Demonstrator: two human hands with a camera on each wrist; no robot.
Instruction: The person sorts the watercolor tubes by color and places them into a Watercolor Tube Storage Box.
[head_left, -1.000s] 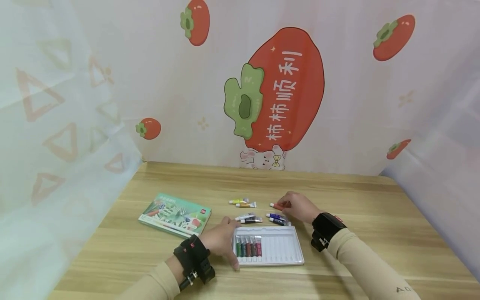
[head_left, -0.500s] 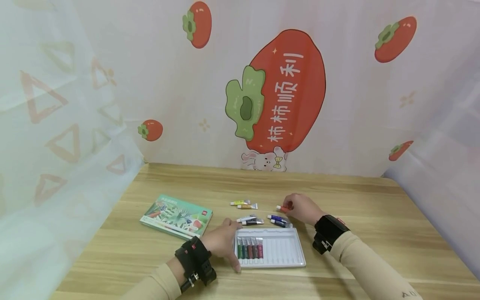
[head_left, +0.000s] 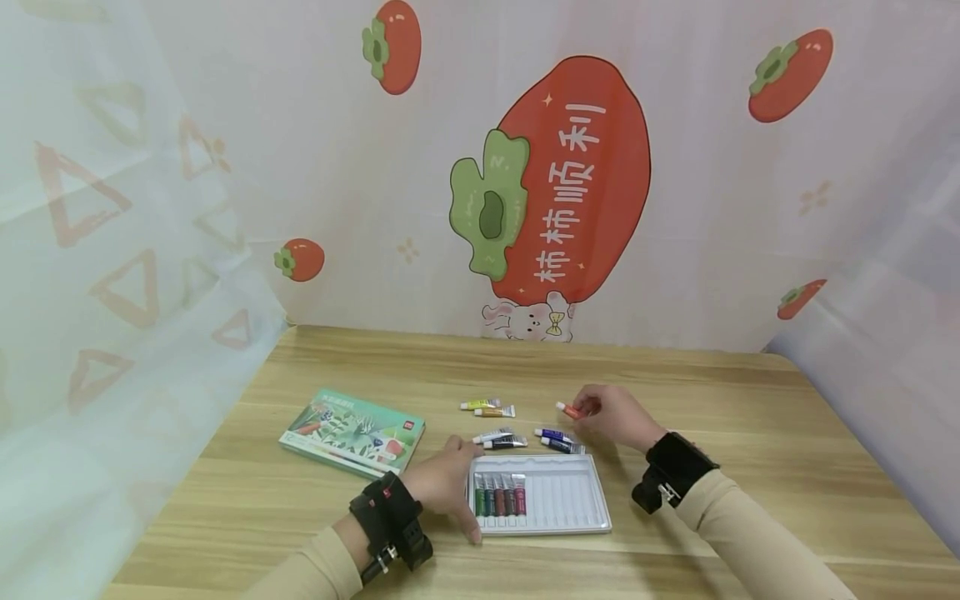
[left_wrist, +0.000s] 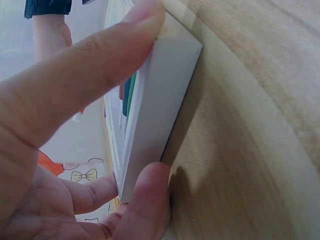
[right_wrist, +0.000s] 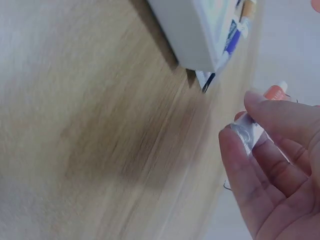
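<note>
My right hand (head_left: 617, 418) pinches an orange-red paint tube (head_left: 572, 411) between thumb and fingers, its white cap pointing left. In the right wrist view the silver tail of the paint tube (right_wrist: 247, 131) lies at the fingertips. My left hand (head_left: 446, 483) grips the left end of a white plastic tray (head_left: 570, 531), thumb at the near corner and fingers at the far one. The left wrist view shows the tray's side wall (left_wrist: 162, 95) between them. Several tubes, green through pink (head_left: 519, 496), fill the tray's left slots.
Behind the tray lie a white tube (head_left: 492, 435), a black tube (head_left: 506, 443) and two blue-violet tubes (head_left: 555, 435). Farther back are a yellow tube (head_left: 480, 405) and an ochre tube (head_left: 495, 412). A green illustrated box (head_left: 352, 432) lies to the left.
My right hand has moved right with the orange-red tube, and the tube has turned in its fingers. The left hand stays on the tray.
</note>
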